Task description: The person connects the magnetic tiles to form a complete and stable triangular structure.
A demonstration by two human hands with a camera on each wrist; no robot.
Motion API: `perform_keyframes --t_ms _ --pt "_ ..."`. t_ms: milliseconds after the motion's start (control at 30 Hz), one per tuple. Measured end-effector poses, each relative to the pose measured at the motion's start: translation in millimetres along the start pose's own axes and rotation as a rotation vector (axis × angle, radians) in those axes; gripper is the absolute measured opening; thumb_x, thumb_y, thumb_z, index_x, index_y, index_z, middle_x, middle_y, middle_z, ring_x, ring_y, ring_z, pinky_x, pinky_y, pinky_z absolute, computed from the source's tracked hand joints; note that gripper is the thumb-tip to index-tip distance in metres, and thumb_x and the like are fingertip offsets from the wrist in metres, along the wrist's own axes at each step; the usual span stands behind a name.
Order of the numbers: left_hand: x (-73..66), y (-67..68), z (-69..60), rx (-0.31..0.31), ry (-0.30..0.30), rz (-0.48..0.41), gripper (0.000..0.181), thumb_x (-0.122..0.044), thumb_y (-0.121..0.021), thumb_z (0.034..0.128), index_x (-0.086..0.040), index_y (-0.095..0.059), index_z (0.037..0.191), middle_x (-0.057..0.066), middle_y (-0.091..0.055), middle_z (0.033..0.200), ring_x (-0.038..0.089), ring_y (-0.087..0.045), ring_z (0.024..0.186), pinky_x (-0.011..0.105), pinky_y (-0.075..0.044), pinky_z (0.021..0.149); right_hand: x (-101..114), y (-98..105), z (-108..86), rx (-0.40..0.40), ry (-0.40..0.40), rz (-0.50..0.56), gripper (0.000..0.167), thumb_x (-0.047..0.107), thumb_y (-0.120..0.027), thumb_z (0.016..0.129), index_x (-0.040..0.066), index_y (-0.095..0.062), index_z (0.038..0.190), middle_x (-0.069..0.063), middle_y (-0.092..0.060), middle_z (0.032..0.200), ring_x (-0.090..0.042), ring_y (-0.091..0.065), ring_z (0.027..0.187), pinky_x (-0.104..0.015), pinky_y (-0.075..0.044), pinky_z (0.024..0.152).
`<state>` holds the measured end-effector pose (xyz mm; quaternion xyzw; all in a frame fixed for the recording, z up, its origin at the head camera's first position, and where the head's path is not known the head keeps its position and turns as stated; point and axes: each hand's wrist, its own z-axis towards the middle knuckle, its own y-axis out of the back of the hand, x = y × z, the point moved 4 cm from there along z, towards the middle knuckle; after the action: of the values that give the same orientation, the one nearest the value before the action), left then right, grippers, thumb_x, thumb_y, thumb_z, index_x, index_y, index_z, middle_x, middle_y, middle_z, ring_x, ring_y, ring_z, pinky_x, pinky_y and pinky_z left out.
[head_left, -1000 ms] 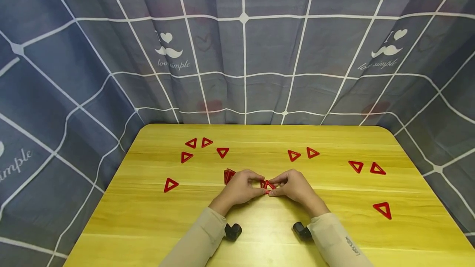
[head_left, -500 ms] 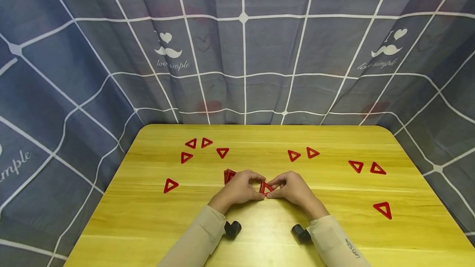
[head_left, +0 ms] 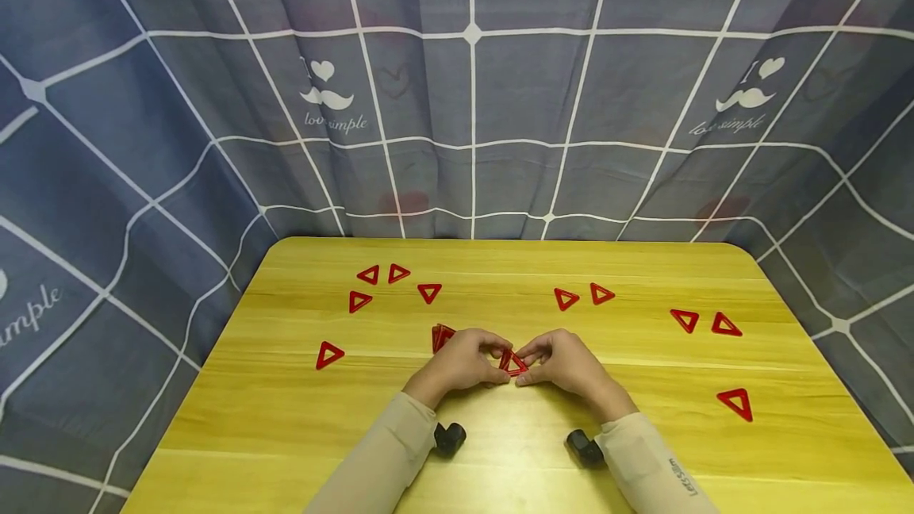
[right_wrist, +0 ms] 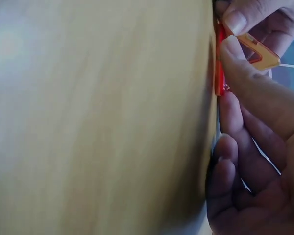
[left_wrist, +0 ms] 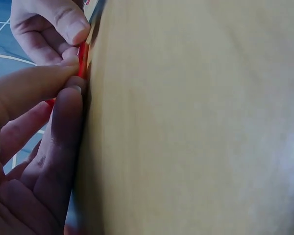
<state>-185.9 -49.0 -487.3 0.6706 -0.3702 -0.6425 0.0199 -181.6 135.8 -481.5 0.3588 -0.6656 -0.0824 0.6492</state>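
Head view first: a small hold, easily lost

From above, the left hand (head_left: 464, 359) and right hand (head_left: 564, 359) meet near the middle of the table (head_left: 514, 458), both pinching a few red triangles (head_left: 505, 359) between them. A small pile (head_left: 441, 337) sits right by the left knuckles; a careless outward shift of that hand could scatter it. The loose triangles (head_left: 322, 354) lie well apart, so they seem at little risk.

Left wrist: the left thumb and finger nip a thin red edge, with the right fingertips crowding just beside. Uneven pressure from the two sides could twist the pieces apart.

Right wrist: the right thumb presses the red edge, while an orange-looking triangle (right_wrist: 271, 58) leans out at an angle. Whether it is joined cannot be told; if it is not, easing either grip might let it topple.
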Motion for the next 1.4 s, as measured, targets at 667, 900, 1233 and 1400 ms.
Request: perform_keyframes --t_ms 667,900,1233,1400 --pt "1.8 -4.6 1.5 -0.016 0.062 -0.171 0.039 -0.003 -0.088 0.0754 -0.010 -0.076 0.112 0.007 -0.061 0.092 0.015 -0.063 0.061 0.031 -0.056 0.058 -15 61 8.5 -0.218 -0.189 -0.169 0.046 0.031 -0.084 0.083 0.001 -0.071 0.116 -0.006 -0.067 0.095 -0.023 -0.062 0.088 -0.043 -0.050 0.080" --pt "1.9 -5.1 1.5 -0.023 0.062 -0.168 0.038 -0.002 -0.087 0.0761 -0.011 -0.076 0.112 0.008 -0.059 0.091 0.014 -0.062 0.059 0.030 -0.056 0.057 -23 78 22.3 -0.256 -0.182 -0.196 0.060 0.030 -0.083 0.085 -0.004 -0.062 0.130 -0.018 -0.067 0.104 -0.033 -0.061 0.096 -0.050 -0.047 0.089" --pt "2.0 -3.4 1.2 -0.015 0.057 -0.193 0.038 -0.003 -0.088 0.0760 -0.010 -0.076 0.112 0.006 -0.059 0.090 0.015 -0.065 0.060 0.030 -0.056 0.057 -27 80 40.7 -0.277 -0.164 -0.210 0.063 0.026 -0.083 0.085 -0.011 -0.060 0.131 -0.031 -0.062 0.124 -0.041 -0.058 0.112 -0.052 -0.045 0.098" --pt "2.8 -3.3 1.8 -0.013 0.057 -0.212 0.038 -0.002 -0.088 0.0758 -0.010 -0.076 0.112 0.007 -0.058 0.090 0.016 -0.066 0.060 0.031 -0.057 0.057 -24 73 47.9 -0.273 -0.177 -0.255 0.063 0.026 -0.082 0.085 -0.013 -0.061 0.129 -0.030 -0.062 0.124 -0.038 -0.057 0.109 -0.050 -0.045 0.097"
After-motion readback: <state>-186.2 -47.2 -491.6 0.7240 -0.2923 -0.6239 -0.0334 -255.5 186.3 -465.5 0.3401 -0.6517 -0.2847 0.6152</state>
